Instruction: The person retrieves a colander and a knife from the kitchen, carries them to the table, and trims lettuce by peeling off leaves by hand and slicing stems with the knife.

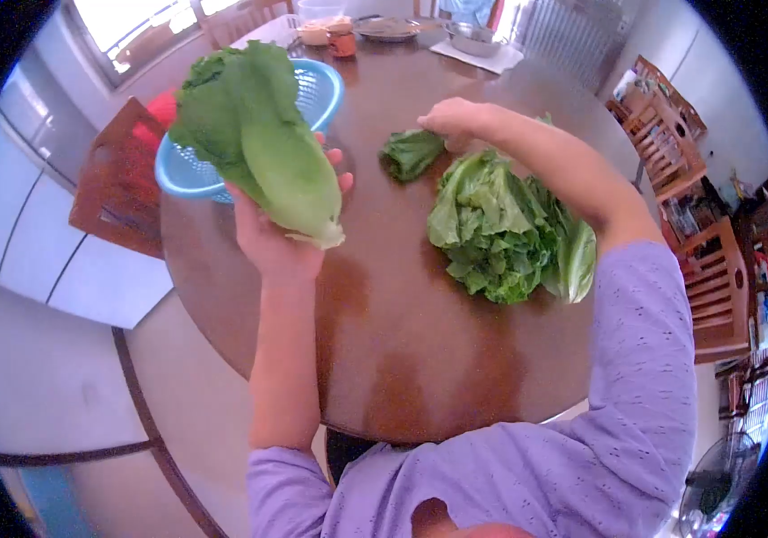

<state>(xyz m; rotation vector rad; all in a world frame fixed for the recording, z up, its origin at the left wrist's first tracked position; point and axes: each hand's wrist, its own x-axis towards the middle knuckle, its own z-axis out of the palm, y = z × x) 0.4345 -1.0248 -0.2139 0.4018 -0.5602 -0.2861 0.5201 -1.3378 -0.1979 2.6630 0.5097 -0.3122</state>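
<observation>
A large head of leafy green lettuce (pixel 267 143) rests in my left hand (pixel 281 233), its pale cut base pointing toward me and its leaves reaching over a blue plastic basket (pixel 319 94). Some fingertips show along the lettuce's right side. Across the table, my right hand (pixel 457 121) is closed at the end of a small, darker green leafy piece (pixel 412 154) lying on the tabletop. Under and beside my right forearm sits a pile of leafy greens (pixel 496 224), with a longer pale-ribbed head (pixel 574 264) at its right.
The round brown table (pixel 384 359) spreads before me. At its far side are an orange-red jar (pixel 341 42), a round tray (pixel 386 29) and a metal bowl (pixel 473 39) on a white mat. Wooden chairs (pixel 715 291) stand at the right, and a brown seat (pixel 115 179) at the left.
</observation>
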